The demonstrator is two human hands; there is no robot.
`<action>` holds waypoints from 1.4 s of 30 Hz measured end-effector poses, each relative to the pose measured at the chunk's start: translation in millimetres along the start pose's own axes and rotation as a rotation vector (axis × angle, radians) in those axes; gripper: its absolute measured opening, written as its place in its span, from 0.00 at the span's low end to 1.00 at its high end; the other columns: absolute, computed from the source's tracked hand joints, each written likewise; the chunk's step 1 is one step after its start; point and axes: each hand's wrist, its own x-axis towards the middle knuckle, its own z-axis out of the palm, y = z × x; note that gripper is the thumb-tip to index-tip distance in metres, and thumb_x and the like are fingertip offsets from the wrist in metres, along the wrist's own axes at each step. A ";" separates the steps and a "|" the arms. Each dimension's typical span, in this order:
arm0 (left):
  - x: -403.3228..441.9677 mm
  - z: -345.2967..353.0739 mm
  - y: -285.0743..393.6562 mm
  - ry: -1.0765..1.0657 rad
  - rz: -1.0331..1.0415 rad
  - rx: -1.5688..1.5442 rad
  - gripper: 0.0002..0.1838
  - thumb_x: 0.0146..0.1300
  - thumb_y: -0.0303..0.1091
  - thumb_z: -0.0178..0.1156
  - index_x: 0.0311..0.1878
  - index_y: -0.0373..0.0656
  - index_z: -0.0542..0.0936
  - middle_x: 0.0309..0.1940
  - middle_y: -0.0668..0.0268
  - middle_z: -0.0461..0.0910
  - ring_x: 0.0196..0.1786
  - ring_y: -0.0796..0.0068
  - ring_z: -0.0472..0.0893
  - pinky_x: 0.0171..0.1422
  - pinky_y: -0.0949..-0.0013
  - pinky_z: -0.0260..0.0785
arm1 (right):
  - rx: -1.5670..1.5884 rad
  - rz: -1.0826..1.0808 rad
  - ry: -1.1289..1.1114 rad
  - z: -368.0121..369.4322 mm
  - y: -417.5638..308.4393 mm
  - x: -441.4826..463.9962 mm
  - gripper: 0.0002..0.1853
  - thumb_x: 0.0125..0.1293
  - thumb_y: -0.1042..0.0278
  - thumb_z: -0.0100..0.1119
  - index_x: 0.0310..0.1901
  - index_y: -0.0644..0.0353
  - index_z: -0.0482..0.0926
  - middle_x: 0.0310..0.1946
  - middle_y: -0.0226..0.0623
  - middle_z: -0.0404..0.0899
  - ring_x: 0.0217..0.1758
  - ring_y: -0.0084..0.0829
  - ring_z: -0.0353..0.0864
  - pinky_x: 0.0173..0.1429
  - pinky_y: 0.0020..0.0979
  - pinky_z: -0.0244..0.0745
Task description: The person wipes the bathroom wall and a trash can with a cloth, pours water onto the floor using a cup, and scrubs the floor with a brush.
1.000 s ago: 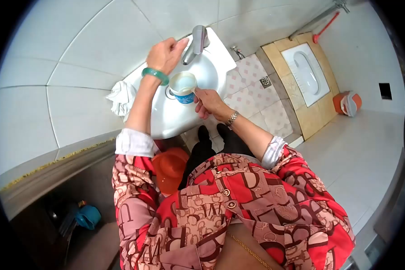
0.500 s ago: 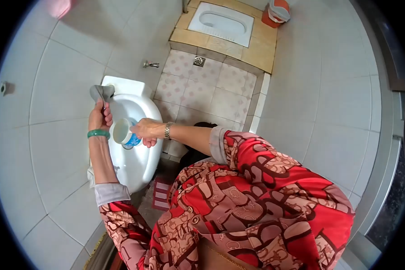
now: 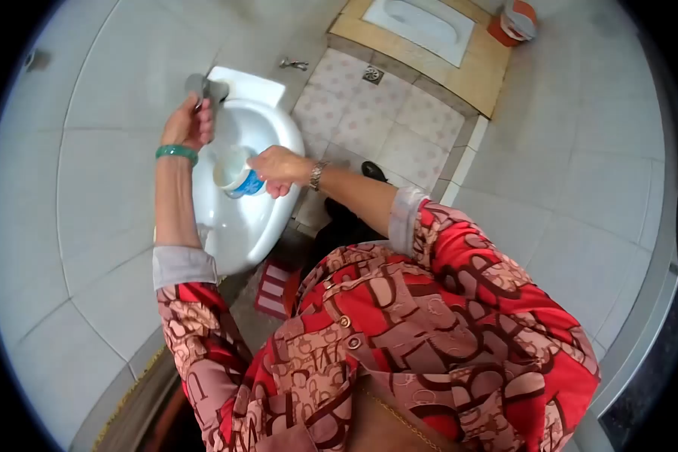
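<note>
My left hand (image 3: pixel 188 124), a green bangle on its wrist, is closed at the grey tap (image 3: pixel 217 89) at the back of the white washbasin (image 3: pixel 267 233). Its fingers wrap the tap's lever. My right hand (image 3: pixel 280 167) grips the edge of a white cup with a blue patterned side (image 3: pixel 250 183). The cup is tilted over the basin, its mouth facing up and left, and its inside looks pale. Whether water runs from the tap I cannot make out.
A small wall tap (image 3: pixel 294 64) sticks out beyond the basin. A squat toilet (image 3: pixel 422 26) is set in a raised tiled step, with an orange bin (image 3: pixel 514 26) beside it. A floor drain (image 3: pixel 373 74) lies before the step. A red-and-white striped thing (image 3: pixel 275 286) is below the basin.
The view has shifted, so the basin and both hands appear higher and further right. My left hand stays at the tap and my right hand keeps hold of the cup, which looks more upright.
</note>
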 end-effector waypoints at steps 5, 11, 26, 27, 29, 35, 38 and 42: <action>-15.1 1.6 -0.5 0.282 0.180 0.449 0.22 0.55 0.57 0.55 0.28 0.45 0.75 0.16 0.73 0.71 0.16 0.83 0.67 0.19 0.79 0.55 | 0.043 0.059 -0.058 -5.1 -9.1 -10.4 0.19 0.60 0.53 0.43 0.22 0.61 0.68 0.12 0.37 0.72 0.11 0.24 0.73 0.13 0.22 0.68; 8.0 4.6 6.1 0.470 0.554 0.770 0.39 0.47 0.56 0.61 0.54 0.32 0.67 0.41 0.51 0.75 0.45 0.60 0.75 0.51 0.66 0.66 | -0.006 0.070 -0.056 -3.9 -13.4 -16.1 0.22 0.63 0.55 0.39 0.29 0.69 0.72 0.13 0.42 0.74 0.11 0.27 0.73 0.15 0.25 0.68; 40.8 -1.7 10.2 0.442 0.528 1.139 0.32 0.57 0.43 0.49 0.60 0.32 0.59 0.55 0.39 0.64 0.58 0.44 0.65 0.62 0.58 0.59 | 0.138 0.056 -0.092 1.2 -20.7 -10.7 0.21 0.64 0.53 0.38 0.29 0.66 0.68 0.19 0.42 0.74 0.16 0.28 0.76 0.15 0.23 0.68; 40.1 1.0 10.7 0.461 0.596 1.144 0.32 0.57 0.43 0.49 0.60 0.32 0.59 0.54 0.38 0.64 0.58 0.43 0.65 0.62 0.58 0.59 | 0.110 0.065 -0.084 0.6 -22.1 -11.0 0.21 0.64 0.53 0.38 0.29 0.66 0.68 0.19 0.42 0.74 0.16 0.27 0.76 0.15 0.23 0.68; 38.1 4.0 11.4 0.469 0.595 1.149 0.32 0.57 0.43 0.49 0.60 0.32 0.59 0.54 0.38 0.64 0.58 0.43 0.65 0.62 0.57 0.58 | 0.124 0.033 -0.087 0.4 -22.9 -12.8 0.21 0.64 0.54 0.38 0.30 0.67 0.68 0.19 0.42 0.74 0.16 0.28 0.76 0.15 0.23 0.68; 25.1 -10.9 0.5 0.464 0.584 1.142 0.32 0.57 0.43 0.49 0.61 0.34 0.58 0.54 0.38 0.63 0.57 0.42 0.65 0.62 0.57 0.58 | 0.096 0.071 -0.040 21.0 -16.2 -22.3 0.20 0.62 0.58 0.36 0.31 0.70 0.72 0.15 0.43 0.75 0.13 0.27 0.76 0.12 0.24 0.69; 20.7 -5.0 2.8 0.477 0.502 1.145 0.32 0.58 0.42 0.49 0.62 0.35 0.57 0.55 0.38 0.63 0.57 0.42 0.65 0.62 0.57 0.59 | 0.117 0.103 -0.075 18.1 -21.1 -25.9 0.20 0.63 0.56 0.40 0.29 0.68 0.69 0.19 0.41 0.73 0.16 0.29 0.77 0.14 0.25 0.68; 16.2 -3.0 0.3 0.489 0.522 1.152 0.31 0.57 0.42 0.51 0.61 0.35 0.58 0.54 0.39 0.64 0.57 0.44 0.66 0.62 0.57 0.59 | 0.026 0.074 -0.073 20.0 -17.0 -24.7 0.21 0.63 0.58 0.37 0.33 0.71 0.72 0.16 0.42 0.75 0.14 0.28 0.77 0.14 0.25 0.72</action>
